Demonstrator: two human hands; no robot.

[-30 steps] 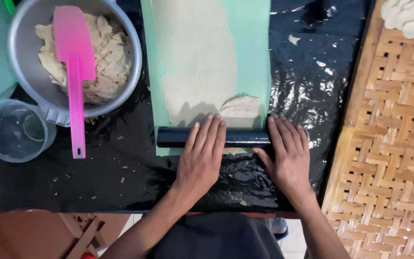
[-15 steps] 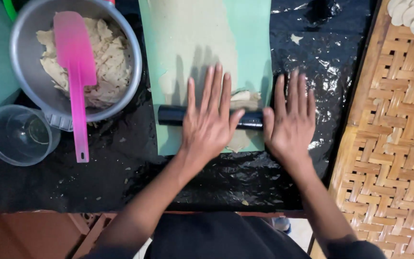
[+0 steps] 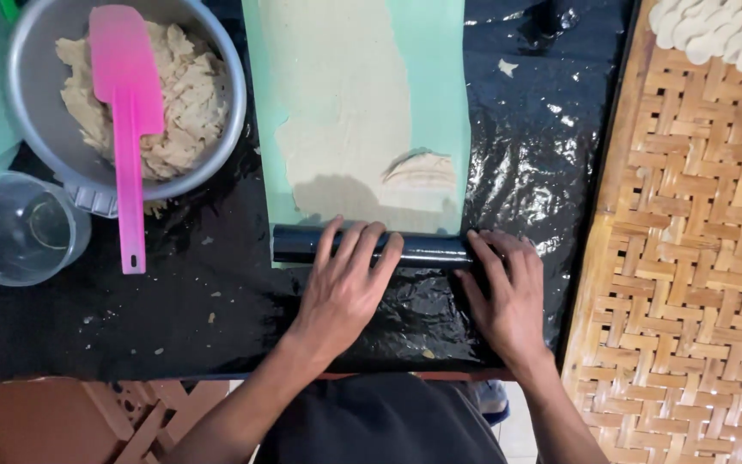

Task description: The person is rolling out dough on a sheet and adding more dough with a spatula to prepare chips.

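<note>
A dark cylindrical rolling pin (image 3: 427, 250) lies across the near end of a pale green mat (image 3: 440, 94). On the mat a thin sheet of beige dough (image 3: 341, 112) is spread out, with a folded scrap of dough (image 3: 421, 169) near its right edge. My left hand (image 3: 345, 283) rests flat on the pin's middle, fingers stretched over it. My right hand (image 3: 508, 292) presses on the pin's right end. Both palms sit on the black plastic sheet (image 3: 173, 318) behind the pin.
A grey metal bowl (image 3: 225, 86) of dough scraps holds a pink spatula (image 3: 126, 112) at the upper left. A clear plastic cup (image 3: 15, 228) stands below it. A woven bamboo tray (image 3: 680, 258) lies on the right, with pale shaped dough pieces (image 3: 727, 30) at its top.
The pin rolled away over the dough, then came back toward me to the mat's near edge. My fingers went from stretched far forward to resting over the pin.
</note>
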